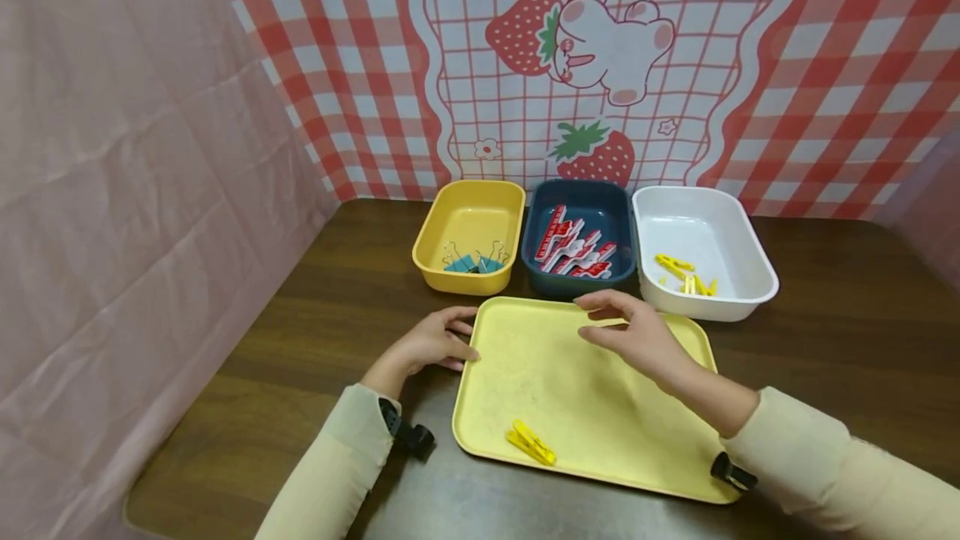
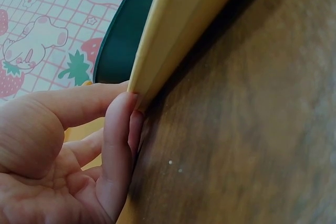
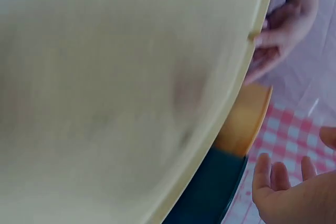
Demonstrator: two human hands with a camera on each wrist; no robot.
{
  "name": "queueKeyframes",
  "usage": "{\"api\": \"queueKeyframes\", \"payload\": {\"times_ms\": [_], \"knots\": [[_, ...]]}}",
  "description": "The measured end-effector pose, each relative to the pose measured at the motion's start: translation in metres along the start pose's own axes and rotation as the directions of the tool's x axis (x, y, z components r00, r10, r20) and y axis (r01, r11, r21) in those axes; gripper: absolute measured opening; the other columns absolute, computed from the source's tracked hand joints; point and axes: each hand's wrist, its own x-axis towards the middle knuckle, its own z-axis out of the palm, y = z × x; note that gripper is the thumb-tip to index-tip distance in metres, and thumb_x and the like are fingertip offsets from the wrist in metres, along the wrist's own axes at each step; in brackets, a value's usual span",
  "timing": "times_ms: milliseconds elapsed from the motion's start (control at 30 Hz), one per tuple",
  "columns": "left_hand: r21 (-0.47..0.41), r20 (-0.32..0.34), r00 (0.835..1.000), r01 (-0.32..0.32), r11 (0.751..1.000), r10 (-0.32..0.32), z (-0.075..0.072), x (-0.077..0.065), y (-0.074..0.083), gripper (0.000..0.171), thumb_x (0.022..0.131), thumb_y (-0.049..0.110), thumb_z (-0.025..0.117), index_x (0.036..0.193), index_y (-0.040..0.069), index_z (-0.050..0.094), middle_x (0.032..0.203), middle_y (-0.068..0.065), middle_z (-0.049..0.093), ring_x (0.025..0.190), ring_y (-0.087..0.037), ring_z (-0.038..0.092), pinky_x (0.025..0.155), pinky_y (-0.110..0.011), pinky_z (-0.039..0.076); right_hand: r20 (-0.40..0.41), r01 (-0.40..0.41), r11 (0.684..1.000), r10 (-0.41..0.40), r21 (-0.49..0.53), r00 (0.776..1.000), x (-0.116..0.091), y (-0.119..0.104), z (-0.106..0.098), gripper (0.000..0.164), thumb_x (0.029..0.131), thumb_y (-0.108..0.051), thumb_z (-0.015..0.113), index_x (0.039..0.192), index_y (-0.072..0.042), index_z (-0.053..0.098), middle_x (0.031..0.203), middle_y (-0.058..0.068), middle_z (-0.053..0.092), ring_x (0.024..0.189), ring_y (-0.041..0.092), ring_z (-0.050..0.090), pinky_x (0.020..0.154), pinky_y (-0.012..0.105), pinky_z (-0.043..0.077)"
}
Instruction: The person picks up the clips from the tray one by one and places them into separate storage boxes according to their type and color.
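My left hand (image 1: 430,344) is at the left edge of the yellow tray (image 1: 540,357), thumb on the rim and fingers bent against its outer side. In the left wrist view the left hand (image 2: 63,140) pinches that edge. My right hand (image 1: 633,336) hovers over the tray's far right part, fingers spread and loosely bent, with nothing between them. Near the tray's front edge lies a yellow clothespin (image 1: 532,442). Several more yellow clothespins (image 1: 688,273) lie in the white box (image 1: 738,232), just beyond the right hand.
Behind the tray, a yellow box (image 1: 472,198) holds teal binder clips (image 1: 476,263). The dark blue box (image 1: 581,190) in the middle holds several red and white clips (image 1: 573,248). A checked strawberry cloth (image 1: 360,65) hangs behind the wooden table (image 1: 285,348).
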Motion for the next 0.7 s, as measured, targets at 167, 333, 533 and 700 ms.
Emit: {"api": "queueKeyframes", "payload": {"times_ms": [167,333,533,700], "knots": [[-0.005,0.001,1.0,-0.001,1.0,0.001,0.0,0.001,-0.001,0.07,0.076,-0.006,0.071,0.138,0.009,0.043,0.112,-0.015,0.052,0.077,-0.022,0.06,0.061,-0.031,0.056,0.086,0.046,0.999,-0.045,-0.006,0.995,-0.008,-0.004,0.017,0.035,0.08,-0.005,0.071,0.113,0.003,0.061,0.113,0.018,0.059,0.101,0.038,0.056,0.082,0.039,0.051],[-0.002,0.004,1.0,-0.009,1.0,0.009,-0.001,0.002,-0.003,0.07,0.076,-0.007,0.071,0.138,0.009,0.043,0.112,-0.014,0.051,0.077,-0.022,0.06,0.061,-0.032,0.056,0.191,0.095,0.995,-0.089,-0.024,0.978,-0.016,-0.005,0.031,0.04,0.077,-0.007,0.074,0.114,0.002,0.061,0.111,0.02,0.058,0.097,0.036,0.056,0.079,0.038,0.052],[-0.008,-0.003,1.0,-0.01,1.0,0.01,0.0,0.001,-0.003,0.069,0.076,-0.007,0.071,0.137,0.009,0.044,0.112,-0.015,0.051,0.076,-0.022,0.06,0.061,-0.032,0.056,0.358,0.126,0.99,-0.093,-0.068,0.929,-0.022,-0.01,0.041,0.046,0.075,-0.015,0.077,0.115,0.0,0.06,0.11,0.016,0.058,0.091,0.03,0.056,0.074,0.036,0.054],[-0.006,-0.011,1.0,-0.014,1.0,0.013,0.001,0.001,-0.003,0.069,0.076,-0.007,0.071,0.137,0.009,0.044,0.112,-0.015,0.052,0.076,-0.022,0.06,0.06,-0.033,0.056,0.462,0.175,0.975,-0.094,-0.136,0.882,-0.024,-0.013,0.046,0.046,0.074,-0.019,0.078,0.113,-0.001,0.061,0.101,0.009,0.06,0.084,0.022,0.055,0.07,0.031,0.051]]}}
